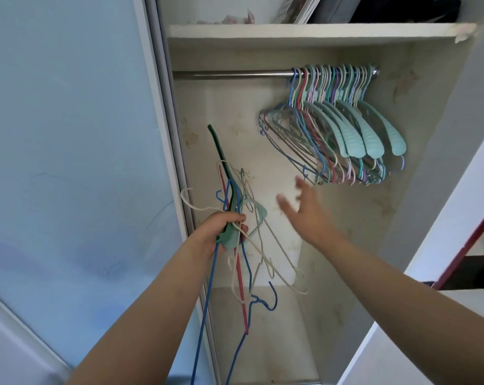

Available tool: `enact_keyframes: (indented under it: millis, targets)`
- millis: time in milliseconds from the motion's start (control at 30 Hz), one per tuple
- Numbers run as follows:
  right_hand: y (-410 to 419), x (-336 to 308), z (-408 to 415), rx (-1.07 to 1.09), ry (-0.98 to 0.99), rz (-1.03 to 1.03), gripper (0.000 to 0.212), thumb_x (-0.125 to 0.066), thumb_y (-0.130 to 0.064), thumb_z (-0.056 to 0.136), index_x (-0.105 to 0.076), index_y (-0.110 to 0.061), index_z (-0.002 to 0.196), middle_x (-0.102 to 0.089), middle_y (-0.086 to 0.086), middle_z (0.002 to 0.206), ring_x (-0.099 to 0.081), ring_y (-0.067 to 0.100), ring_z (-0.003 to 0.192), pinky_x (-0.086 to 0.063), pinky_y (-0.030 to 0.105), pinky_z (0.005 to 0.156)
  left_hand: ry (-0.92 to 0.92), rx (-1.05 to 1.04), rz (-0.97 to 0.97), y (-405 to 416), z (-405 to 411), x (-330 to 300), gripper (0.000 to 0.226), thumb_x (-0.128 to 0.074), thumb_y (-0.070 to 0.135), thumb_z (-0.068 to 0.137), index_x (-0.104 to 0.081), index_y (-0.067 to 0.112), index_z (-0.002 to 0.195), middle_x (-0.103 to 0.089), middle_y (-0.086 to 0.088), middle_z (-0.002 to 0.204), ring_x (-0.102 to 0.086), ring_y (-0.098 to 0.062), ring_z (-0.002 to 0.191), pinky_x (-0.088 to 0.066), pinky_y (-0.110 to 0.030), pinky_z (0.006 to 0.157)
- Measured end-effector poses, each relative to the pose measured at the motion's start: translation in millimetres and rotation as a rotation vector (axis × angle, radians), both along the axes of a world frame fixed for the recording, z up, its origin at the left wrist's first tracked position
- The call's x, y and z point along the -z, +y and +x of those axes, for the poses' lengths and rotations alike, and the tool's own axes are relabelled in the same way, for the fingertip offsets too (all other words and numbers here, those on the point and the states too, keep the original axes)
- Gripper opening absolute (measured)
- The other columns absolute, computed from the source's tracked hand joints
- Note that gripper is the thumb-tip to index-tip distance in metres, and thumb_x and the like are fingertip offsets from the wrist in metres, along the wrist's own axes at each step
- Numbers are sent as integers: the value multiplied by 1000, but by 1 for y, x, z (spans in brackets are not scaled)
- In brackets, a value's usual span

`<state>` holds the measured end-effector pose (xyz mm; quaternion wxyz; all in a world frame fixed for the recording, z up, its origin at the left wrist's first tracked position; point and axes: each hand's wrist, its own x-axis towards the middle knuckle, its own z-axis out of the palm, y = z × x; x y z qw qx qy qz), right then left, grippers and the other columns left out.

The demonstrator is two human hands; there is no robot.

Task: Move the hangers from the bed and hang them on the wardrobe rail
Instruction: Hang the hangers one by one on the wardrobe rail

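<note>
Gripping a tangled bundle of hangers (236,218), my left hand (221,232) has its fingers curled round the middle of the lot, where a pale green plastic one crosses blue, red and cream wire ones; their hooks and shoulders stick out above and below the fist (I cannot count them reliably). My right hand (307,209) hovers just to the right of that bundle, fingers spread and relaxed, holding nothing and touching nothing. Above and to the right of this open hand, a dense row of hung hangers (343,126) crowds the right end of the wardrobe rail (232,74), the wire ones nearest my hand and the broad teal plastic ones further right. The stretch of rail directly above both hands is bare metal. A white shelf (290,31) runs over the rail, and the blue sliding door (68,134) stands to the left of my left hand.
</note>
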<state>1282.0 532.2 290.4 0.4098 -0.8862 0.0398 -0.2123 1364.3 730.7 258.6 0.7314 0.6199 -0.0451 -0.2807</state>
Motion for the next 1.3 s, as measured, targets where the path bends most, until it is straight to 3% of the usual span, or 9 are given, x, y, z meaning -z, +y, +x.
enact_keyframes:
  millis: [100,167,233,333,433,700,967,1200,1300]
  targets:
    - [6,38,-33,-350,638,-74,115,-51,-75,74,16,-22,151,9,-1,161,-4,17,148,-13,37,119,25,-13,-57,-2,-2,0,13,-55,10,93,-56,2,83,-55,-14,70,-59,-21,55,-52,-28,50]
    - [3,60,-41,-363,781,-81,122,-63,-68,73,20,-22,150,-6,1,161,-17,19,145,-21,31,115,35,-32,-71,-6,-4,0,18,-54,15,95,-56,4,81,-54,-12,68,-58,-20,54,-51,-28,49]
    - [1,73,-44,-285,747,-43,112,-69,-54,78,7,-20,153,-46,3,138,-47,18,124,-37,27,101,21,-51,-68,-9,-7,-1,21,-59,21,94,-56,5,81,-55,-10,70,-59,-20,55,-52,-28,50]
    - [-5,76,-46,-160,587,133,89,-67,-41,76,-21,-20,149,-51,-5,95,-55,12,89,-46,28,86,-26,24,-59,-7,-13,-3,30,-68,35,85,-58,7,78,-57,-10,69,-57,-21,58,-53,-28,55]
    - [-18,70,-50,-121,550,165,95,-63,-52,62,-31,-21,146,-48,-10,93,-55,12,93,-47,38,97,-11,111,-76,-6,-15,0,36,-75,37,71,-57,7,78,-53,-11,69,-56,-21,59,-52,-28,55]
    - [-30,51,-57,32,405,-95,88,-66,-53,68,-35,-24,145,-52,-6,98,-54,15,95,-41,28,77,-22,147,-51,3,-20,9,8,-60,-4,82,-59,2,87,-60,-13,73,-60,-21,65,-52,-30,60]
    - [3,49,-69,51,237,-63,82,-66,-53,78,-28,-30,146,-45,-12,95,-49,8,90,-40,27,77,-115,38,170,-9,-24,9,28,-56,-9,84,-52,4,108,-59,-9,87,-59,-20,70,-53,-30,64]
    - [-10,40,-64,23,283,304,76,-64,-57,80,-41,-19,141,-49,-7,87,-54,6,83,-47,27,79,43,14,18,-3,-26,17,18,-50,-10,86,-53,0,101,-58,-12,75,-59,-21,62,-53,-32,60]
    - [-11,34,-63,-50,291,571,62,-63,-72,67,-62,-18,97,-49,-3,83,-50,11,78,-50,29,72,86,-30,-61,-3,-24,15,15,-46,-12,87,-55,0,92,-58,-11,68,-58,-20,58,-51,-33,60]
